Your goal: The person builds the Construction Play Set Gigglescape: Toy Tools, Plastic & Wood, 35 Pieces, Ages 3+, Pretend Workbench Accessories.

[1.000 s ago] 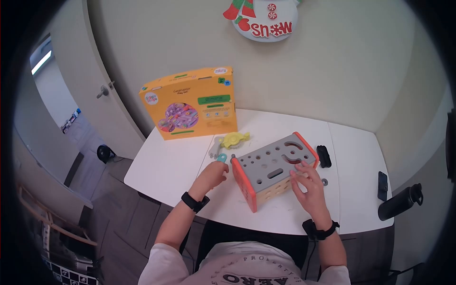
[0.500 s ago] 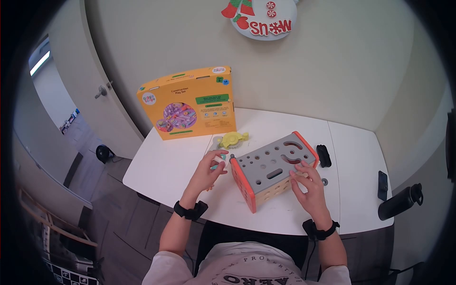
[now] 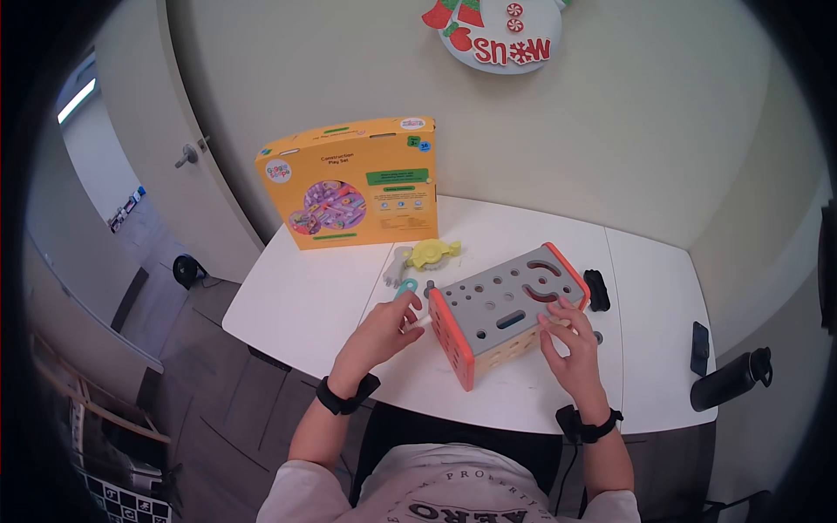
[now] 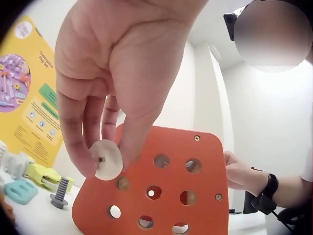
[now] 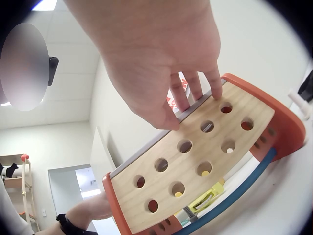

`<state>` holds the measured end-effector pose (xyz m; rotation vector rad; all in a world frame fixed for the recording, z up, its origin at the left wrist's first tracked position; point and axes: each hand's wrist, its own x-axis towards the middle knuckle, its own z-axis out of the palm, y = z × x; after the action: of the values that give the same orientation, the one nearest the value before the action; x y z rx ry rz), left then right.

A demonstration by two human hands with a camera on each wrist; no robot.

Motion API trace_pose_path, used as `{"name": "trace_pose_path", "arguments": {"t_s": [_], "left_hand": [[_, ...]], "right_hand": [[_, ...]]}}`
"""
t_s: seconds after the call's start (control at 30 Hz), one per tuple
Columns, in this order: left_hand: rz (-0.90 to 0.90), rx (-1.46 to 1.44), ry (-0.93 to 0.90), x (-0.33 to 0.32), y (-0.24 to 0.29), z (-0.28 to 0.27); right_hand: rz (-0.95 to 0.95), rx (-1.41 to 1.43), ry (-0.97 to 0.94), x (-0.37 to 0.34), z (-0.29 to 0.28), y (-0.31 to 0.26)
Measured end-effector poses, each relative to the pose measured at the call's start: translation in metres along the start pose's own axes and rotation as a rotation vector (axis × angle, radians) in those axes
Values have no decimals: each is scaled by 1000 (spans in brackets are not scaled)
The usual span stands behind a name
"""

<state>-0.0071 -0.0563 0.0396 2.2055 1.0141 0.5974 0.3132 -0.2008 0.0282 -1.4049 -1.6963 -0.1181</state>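
My left hand (image 3: 380, 335) pinches a small white round-headed piece (image 4: 109, 159) between thumb and fingers, beside the toy box's orange end panel (image 4: 161, 191). That panel has several round holes and screws at its edge. On the box's grey top (image 3: 506, 292) are holes and curved slots. My right hand (image 3: 575, 349) rests its fingertips on the near top edge, above the wooden side panel (image 5: 195, 156) with its holes. A grey bolt (image 4: 60, 194) stands on the table left of the box, near a teal piece (image 4: 20, 191).
Yellow (image 3: 432, 254) and grey toy pieces lie behind the left hand. A yellow carton (image 3: 349, 187) stands at the back left. Right of the box are a black case (image 3: 596, 290), a phone (image 3: 699, 349) and a black bottle (image 3: 731, 380).
My left hand has lifted the white piece from near the teal piece and brought it beside the orange end panel. The right hand stays on the box edge.
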Motion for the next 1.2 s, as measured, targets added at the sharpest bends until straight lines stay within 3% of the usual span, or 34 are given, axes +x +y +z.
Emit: {"name": "trace_pose_path", "arguments": {"t_s": [0.43, 0.73, 0.83, 0.93, 1.03, 1.13, 1.2], "left_hand": [[134, 63, 168, -2, 17, 7], [191, -207, 154, -3, 28, 11], [136, -267, 169, -3, 16, 4], [-15, -21, 128, -7, -2, -15], [-202, 352, -39, -14, -28, -14], [-370, 529, -209, -16, -45, 0], [-342, 572, -199, -14, -65, 11]], "right_hand": [[11, -3, -9, -1, 1, 1], [4, -31, 6, -2, 2, 3], [5, -29, 6, -3, 2, 4], [1, -22, 5, -4, 3, 7], [7, -13, 4, -4, 4, 8], [9, -20, 4, -4, 3, 6], [5, -17, 8, -3, 3, 7]]}}
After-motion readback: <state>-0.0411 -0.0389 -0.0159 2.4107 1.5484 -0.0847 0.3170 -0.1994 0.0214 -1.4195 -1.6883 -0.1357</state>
